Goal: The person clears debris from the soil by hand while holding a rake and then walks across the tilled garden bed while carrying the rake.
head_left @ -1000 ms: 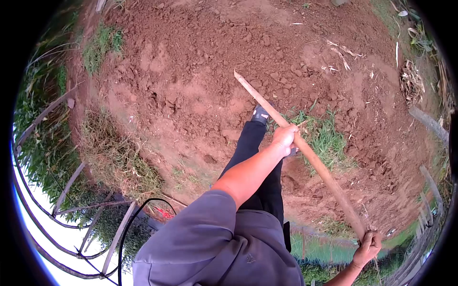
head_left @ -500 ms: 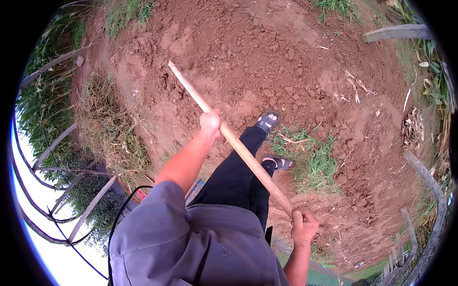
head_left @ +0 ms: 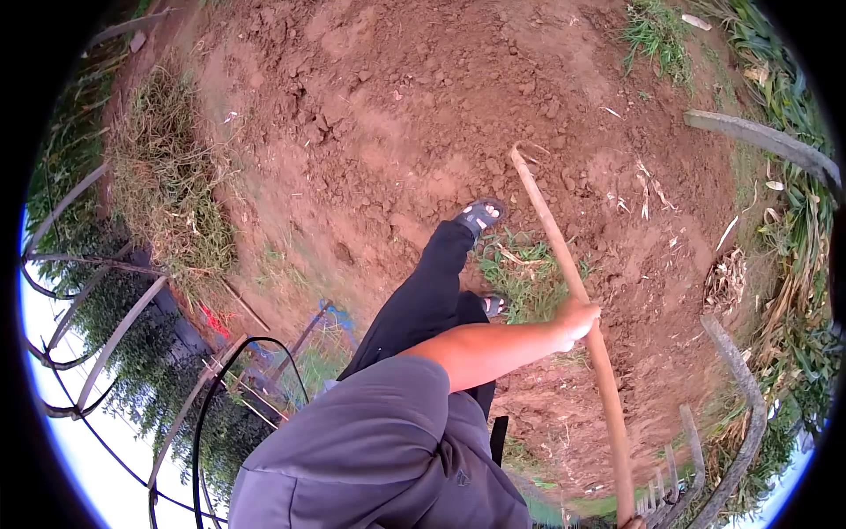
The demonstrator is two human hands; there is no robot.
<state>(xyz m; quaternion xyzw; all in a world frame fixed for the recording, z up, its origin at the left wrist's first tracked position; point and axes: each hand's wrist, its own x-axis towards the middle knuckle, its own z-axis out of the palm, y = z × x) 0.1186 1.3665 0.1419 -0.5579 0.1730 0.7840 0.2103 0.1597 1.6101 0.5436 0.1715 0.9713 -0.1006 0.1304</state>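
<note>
My left hand (head_left: pixel 577 322) is wrapped round the middle of a long wooden pole (head_left: pixel 555 234). Lower down, at the bottom edge of the view, a small part of my right hand (head_left: pixel 634 523) is closed on the pole's near end. The far end of the pole is over loose reddish soil (head_left: pixel 441 115), and a thin curved shape shows beside its tip, too blurred to make out. My sandalled foot (head_left: pixel 480 214) is on the soil left of the pole; the other foot (head_left: pixel 494 305) is beside green grass (head_left: pixel 529 278).
Dry cut grass (head_left: pixel 172 167) is heaped at the left. Curved grey posts (head_left: pixel 762 137) stand along the right side, near leafy plants (head_left: pixel 793 212). Thin frame bars (head_left: pixel 119 344) and a black cable (head_left: pixel 201 423) show at the lower left. Another grass tuft (head_left: pixel 656 40) grows at the top right.
The pole's far end swung left, then back right to over the soil. Both hands kept hold of it; my left hand moved right and down, my right hand down to the bottom edge.
</note>
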